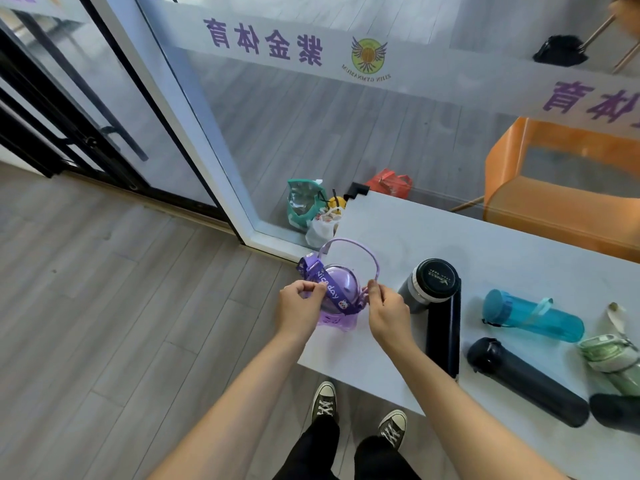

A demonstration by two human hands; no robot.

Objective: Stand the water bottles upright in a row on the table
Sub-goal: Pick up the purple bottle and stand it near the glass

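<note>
A purple bottle (341,289) with a domed lid stands upright at the left end of the white table (450,237). My left hand (299,308) pinches its purple strap on the left. My right hand (388,311) grips the thin hoop handle on the right. A grey flask with a black lid (431,280) stands upright just to the right. A slim black bottle (444,334), a blue bottle (535,315), a dark navy bottle (526,381) and a pale green bottle (614,362) lie on their sides.
A glass partition with purple lettering runs behind the table. Bags (311,213) sit on the floor at the table's far left corner. An orange chair (554,188) stands beyond the glass. My shoes (360,414) are on the wooden floor at the table's near edge.
</note>
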